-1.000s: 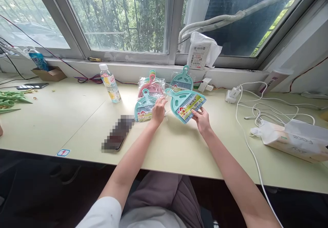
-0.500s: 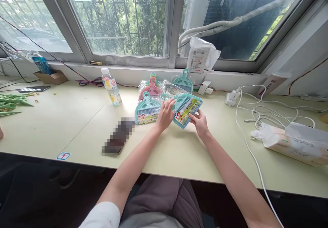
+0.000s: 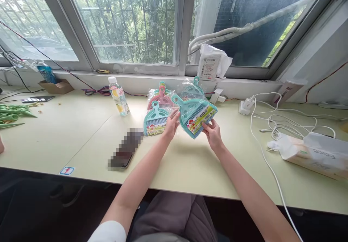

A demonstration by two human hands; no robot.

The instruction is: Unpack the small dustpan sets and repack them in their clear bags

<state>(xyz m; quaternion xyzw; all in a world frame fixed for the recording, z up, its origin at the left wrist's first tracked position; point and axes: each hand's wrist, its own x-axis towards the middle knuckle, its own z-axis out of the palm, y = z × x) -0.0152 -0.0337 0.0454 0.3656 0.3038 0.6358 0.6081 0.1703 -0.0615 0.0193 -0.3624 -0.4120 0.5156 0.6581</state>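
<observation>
A turquoise dustpan and brush set (image 3: 187, 109) with blue bristles and a yellow-green label is raised and tilted above the table. My right hand (image 3: 212, 133) grips its lower right edge, thumb over the label. Just left of the set is my left hand (image 3: 172, 124), fingers stretched upward and a little apart; whether it touches the set is unclear. Behind my left hand lies a second turquoise set (image 3: 156, 119), partly covered by it. Farther back are a pink set (image 3: 160, 97) and another turquoise set (image 3: 194, 90), both in clear plastic.
A drink bottle (image 3: 119, 97) stands left of the sets, and a phone (image 3: 126, 151) lies nearer the front edge. White cables (image 3: 288, 119) and a tissue pack (image 3: 312, 155) occupy the right side. Green cone-shaped pieces (image 3: 13, 113) lie far left, near another person's hand (image 3: 1, 144).
My left hand has moved off the front of the set to its left side, uncovering the turquoise handle. My right hand keeps its hold, with the set turned slightly.
</observation>
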